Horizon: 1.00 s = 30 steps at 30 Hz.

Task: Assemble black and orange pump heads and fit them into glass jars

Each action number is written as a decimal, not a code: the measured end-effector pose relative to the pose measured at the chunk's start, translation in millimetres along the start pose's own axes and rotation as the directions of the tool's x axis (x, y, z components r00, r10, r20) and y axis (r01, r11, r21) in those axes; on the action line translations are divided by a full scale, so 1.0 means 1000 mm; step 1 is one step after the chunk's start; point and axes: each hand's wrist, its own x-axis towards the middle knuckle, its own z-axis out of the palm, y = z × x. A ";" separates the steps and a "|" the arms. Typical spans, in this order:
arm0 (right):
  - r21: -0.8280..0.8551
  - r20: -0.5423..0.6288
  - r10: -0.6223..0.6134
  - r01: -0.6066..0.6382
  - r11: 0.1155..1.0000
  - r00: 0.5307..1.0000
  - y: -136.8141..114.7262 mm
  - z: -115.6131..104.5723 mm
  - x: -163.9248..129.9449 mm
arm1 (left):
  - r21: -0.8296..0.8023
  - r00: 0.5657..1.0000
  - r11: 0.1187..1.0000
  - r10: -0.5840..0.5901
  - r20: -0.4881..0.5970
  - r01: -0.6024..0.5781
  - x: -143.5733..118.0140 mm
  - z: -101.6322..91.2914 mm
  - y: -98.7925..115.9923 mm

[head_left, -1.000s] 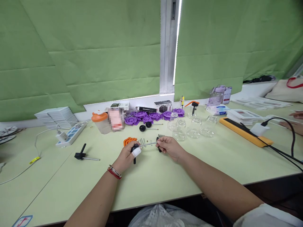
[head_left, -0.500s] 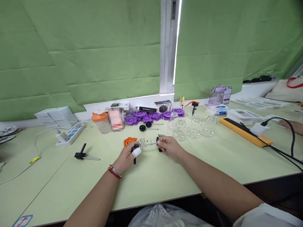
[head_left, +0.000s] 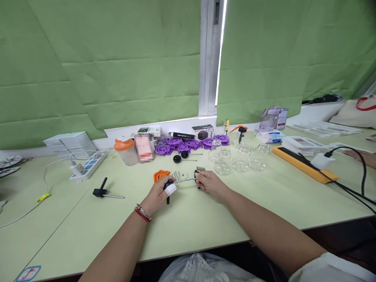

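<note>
Above the table, my left hand [head_left: 161, 192] is closed around a black plastic piece with a metal rod [head_left: 185, 180]. A black stem hangs below that hand, and white tape wraps its thumb. My right hand [head_left: 212, 185] pinches the rod's far end; its fingertips hide the tip. Right behind those fingertips shows a black part [head_left: 196, 173], and I cannot tell whether they touch it. Orange curved parts [head_left: 161, 175], thin metal pins [head_left: 177, 175] and a coil spring [head_left: 201, 168] lie just beyond. A similar black piece with a rod [head_left: 100, 192] rests at the left.
Two black knobs on rods [head_left: 177, 159] lie before purple openwork discs [head_left: 194, 145]. Clear glass jars [head_left: 224, 162] stand at the right, near an orange power strip [head_left: 302, 164]. An orange-lidded cup [head_left: 125, 145] is left of centre. Another person's hand [head_left: 357, 154] shows far right.
Both hands hold nearly the same pose on the rod. The view has shifted very slightly.
</note>
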 end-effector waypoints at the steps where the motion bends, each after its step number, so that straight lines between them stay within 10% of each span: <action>1: -0.004 -0.002 0.001 -0.001 1.000 1.000 0.000 0.000 0.000 | -0.001 1.000 1.000 0.001 -0.003 -0.001 0.000 0.000 0.000; 30: -0.048 -0.038 -0.088 0.086 0.995 0.995 -0.004 -0.001 0.000 | -0.031 0.998 0.999 -0.008 -0.056 0.006 0.002 -0.002 0.000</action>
